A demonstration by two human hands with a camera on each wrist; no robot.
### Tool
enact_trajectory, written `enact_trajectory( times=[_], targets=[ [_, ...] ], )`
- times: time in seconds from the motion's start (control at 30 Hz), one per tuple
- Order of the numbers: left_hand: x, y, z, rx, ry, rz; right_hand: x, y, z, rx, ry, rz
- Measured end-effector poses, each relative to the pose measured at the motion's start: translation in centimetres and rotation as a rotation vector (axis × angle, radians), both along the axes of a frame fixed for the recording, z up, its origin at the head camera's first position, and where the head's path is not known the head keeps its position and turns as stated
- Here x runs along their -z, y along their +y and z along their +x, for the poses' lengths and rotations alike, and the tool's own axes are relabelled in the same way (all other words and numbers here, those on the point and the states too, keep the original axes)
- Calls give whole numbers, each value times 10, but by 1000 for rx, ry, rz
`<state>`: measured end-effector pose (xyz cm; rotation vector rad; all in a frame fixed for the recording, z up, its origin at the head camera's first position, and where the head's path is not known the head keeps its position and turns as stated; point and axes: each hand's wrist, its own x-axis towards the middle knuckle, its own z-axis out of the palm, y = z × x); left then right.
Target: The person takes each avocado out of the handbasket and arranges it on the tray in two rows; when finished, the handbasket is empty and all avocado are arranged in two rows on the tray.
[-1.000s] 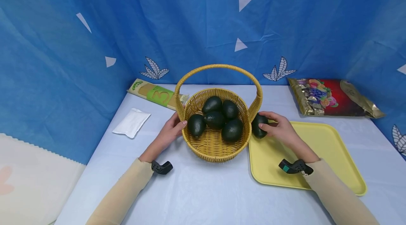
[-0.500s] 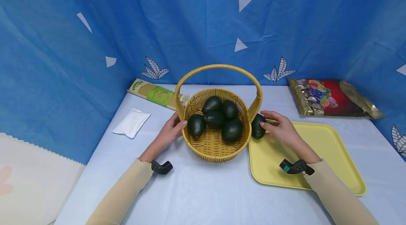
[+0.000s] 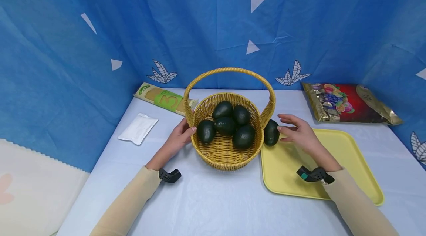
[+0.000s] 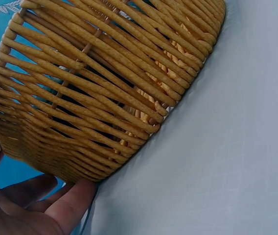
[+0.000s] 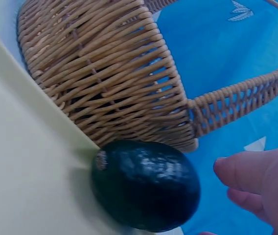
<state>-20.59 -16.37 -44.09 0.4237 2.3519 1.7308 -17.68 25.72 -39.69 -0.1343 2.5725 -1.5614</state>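
Observation:
A yellow wicker basket (image 3: 229, 160) with a tall arched handle stands mid-table, several dark green avocados (image 3: 243, 137) inside. My left hand (image 3: 177, 138) holds its left side, thumb at the rim and fingers against the outer wall; in the left wrist view the fingers (image 4: 73, 205) reach beneath the woven side (image 4: 95, 98). Against the basket's right side, at the far left corner of the yellow tray (image 3: 346, 154), lies another avocado (image 3: 271, 133). Just right of it is my right hand (image 3: 297, 134), fingers spread and holding nothing. The right wrist view shows a gap between this avocado (image 5: 146, 186) and the thumb.
Behind the basket to the left is a green-labelled packet (image 3: 163, 98) of what looks like noodles. A small white pouch (image 3: 138, 128) lies left of the left hand. A red and gold bag (image 3: 349, 103) with fruit pictures stands at the back right, before the blue curtain (image 3: 216, 25).
My right hand has let go of the avocado by the basket and drawn back to the right, its fingers opening. The left hand and the basket stay put.

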Motion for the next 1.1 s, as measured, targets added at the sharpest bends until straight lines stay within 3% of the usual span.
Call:
enact_trajectory(
  times=[0.27,0.67,0.9,1.1],
  targets=[
    [0,1,0,2,-11,10,-15,8,3,24,24,64],
    [1,0,0,-13,-5,-4,-39,8,17,-13,94,78],
    [0,1,1,-11,-14,5,-57,-11,30,-106,164,84],
    [0,1,0,-12,-15,-1,-70,-34,33,-216,186,130]
  ],
)
